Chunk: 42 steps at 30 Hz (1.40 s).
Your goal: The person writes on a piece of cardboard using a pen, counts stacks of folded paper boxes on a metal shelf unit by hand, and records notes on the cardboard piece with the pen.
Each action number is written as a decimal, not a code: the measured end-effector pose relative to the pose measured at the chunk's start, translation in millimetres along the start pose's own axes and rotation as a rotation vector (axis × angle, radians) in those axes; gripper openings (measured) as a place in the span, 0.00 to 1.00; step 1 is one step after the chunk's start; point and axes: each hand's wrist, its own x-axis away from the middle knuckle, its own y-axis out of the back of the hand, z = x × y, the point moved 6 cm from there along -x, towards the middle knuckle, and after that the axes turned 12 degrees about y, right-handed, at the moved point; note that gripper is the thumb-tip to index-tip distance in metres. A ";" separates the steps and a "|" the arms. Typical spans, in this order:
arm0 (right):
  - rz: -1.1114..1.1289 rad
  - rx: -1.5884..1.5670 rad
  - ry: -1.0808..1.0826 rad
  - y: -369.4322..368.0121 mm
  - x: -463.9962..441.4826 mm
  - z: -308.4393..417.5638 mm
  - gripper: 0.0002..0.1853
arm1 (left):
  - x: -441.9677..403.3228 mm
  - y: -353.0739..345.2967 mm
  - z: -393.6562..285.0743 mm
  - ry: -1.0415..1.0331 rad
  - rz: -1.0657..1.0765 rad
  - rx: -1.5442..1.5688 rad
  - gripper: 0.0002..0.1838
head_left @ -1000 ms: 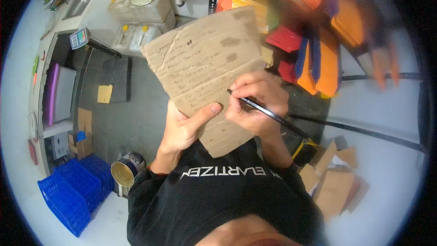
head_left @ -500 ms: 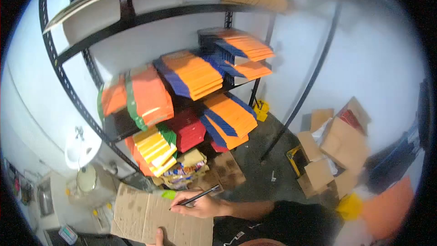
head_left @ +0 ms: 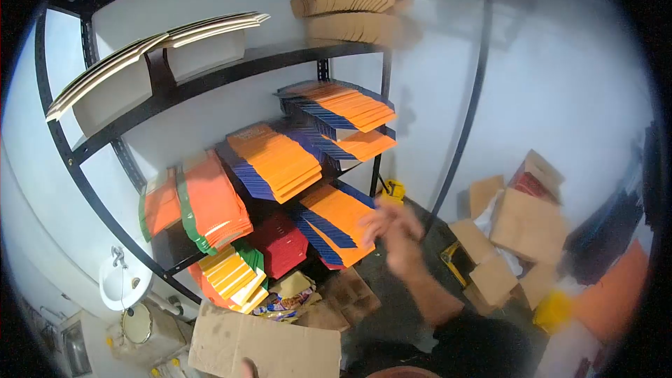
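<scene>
Right hand: raised apart from the sheet, blurred before the lower stack of folded orange-and-blue cartons point(head_left: 336, 210); the right hand point(head_left: 400, 238) has fingers loosely extended, but whether they pinch anything, I cannot tell.
Left hand: only the thumb of the left hand point(head_left: 248, 369) shows, laid on the sheet; the fingers are hidden, though it seems to grip the edge.
Cardboard sheet: the plain brown cardboard sheet point(head_left: 287, 343) is at the bottom of the view, in front of the black metal shelf rack point(head_left: 262, 66).
Step at the rack: apparently a point or reach toward the cartons.
Contact with cartons: any touch would call for light fingertips and a steady left hold.
</scene>
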 end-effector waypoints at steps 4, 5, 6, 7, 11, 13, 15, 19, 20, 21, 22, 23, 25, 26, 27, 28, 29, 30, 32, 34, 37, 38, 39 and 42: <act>-0.351 -0.081 0.118 67.5 -77.4 4.7 0.36 | -36.3 -7.6 39.1 0.161 0.106 0.227 0.38; -0.377 -0.140 0.106 75.3 -97.5 -0.2 0.35 | -32.2 -15.6 40.3 0.168 0.120 0.292 0.39; -0.398 -0.206 0.075 77.9 -107.5 -5.1 0.34 | -20.9 -38.9 31.2 0.115 0.157 0.364 0.38; -0.321 -0.167 0.058 71.7 -106.9 -3.2 0.32 | -11.2 -64.4 18.7 0.055 0.177 0.435 0.37; 0.085 -0.175 0.027 0.7 -77.9 4.8 0.21 | -5.9 -101.0 13.7 0.030 0.195 0.330 0.37; 0.218 -0.301 -0.002 -47.7 -36.5 14.5 0.11 | -5.8 -106.0 15.8 0.032 0.202 0.319 0.35; 0.507 -0.265 0.060 -77.3 -4.2 20.6 0.08 | 4.5 -115.1 14.6 -0.018 0.185 0.283 0.34; 0.619 -0.389 0.039 -122.8 12.3 35.9 0.11 | 19.4 -124.9 9.5 -0.110 0.236 0.265 0.33; 0.632 -0.415 0.019 -124.7 15.3 32.7 0.12 | 21.5 -124.6 11.9 -0.128 0.255 0.264 0.33; 0.646 -0.440 -0.004 -128.6 19.7 30.0 0.14 | 23.4 -121.4 12.6 -0.135 0.246 0.263 0.33; 0.644 -0.449 -0.004 -130.2 22.0 28.3 0.15 | 26.1 -119.8 12.2 -0.140 0.239 0.262 0.33; 0.641 -0.459 -0.005 -131.9 24.3 26.5 0.16 | 26.9 -119.8 11.5 -0.146 0.234 0.261 0.33; 0.610 -0.454 0.032 -133.3 24.9 25.5 0.16 | 29.2 -120.4 9.5 -0.165 0.217 0.254 0.32; 0.597 -0.454 0.046 -134.3 25.3 26.0 0.16 | 30.6 -120.1 7.9 -0.179 0.205 0.248 0.32; 0.586 -0.460 0.050 -134.7 26.1 26.6 0.16 | 32.1 -119.7 6.9 -0.194 0.194 0.240 0.32; 0.574 -0.465 0.051 -133.8 25.9 26.0 0.16 | 33.2 -119.9 7.6 -0.189 0.193 0.249 0.32; 0.625 -0.502 0.116 -136.4 24.1 26.2 0.16 | 34.4 -119.0 8.2 -0.183 0.194 0.257 0.32; 0.674 -0.537 0.179 -139.7 20.0 24.1 0.16 | 35.5 -118.1 8.3 -0.176 0.197 0.264 0.32; 0.669 -0.523 0.178 -137.8 21.6 23.5 0.17 | 36.5 -117.0 8.0 -0.185 0.174 0.243 0.32; 0.580 -0.452 0.082 -133.3 29.2 23.7 0.16 | 36.1 -116.6 7.9 -0.185 0.170 0.233 0.32; 0.539 -0.423 0.049 -132.5 32.0 23.4 0.16 | 36.0 -113.5 8.9 -0.180 0.185 0.227 0.32; 0.536 -0.410 0.057 -133.0 32.5 24.4 0.17 | 35.6 -110.9 10.2 -0.182 0.186 0.216 0.32; 0.537 -0.380 0.080 -133.7 33.3 26.5 0.17 | 35.3 -109.2 10.0 -0.177 0.182 0.210 0.32; 0.581 -0.368 0.120 -135.3 33.3 28.1 0.18 | 33.7 -106.3 7.3 -0.159 0.165 0.203 0.31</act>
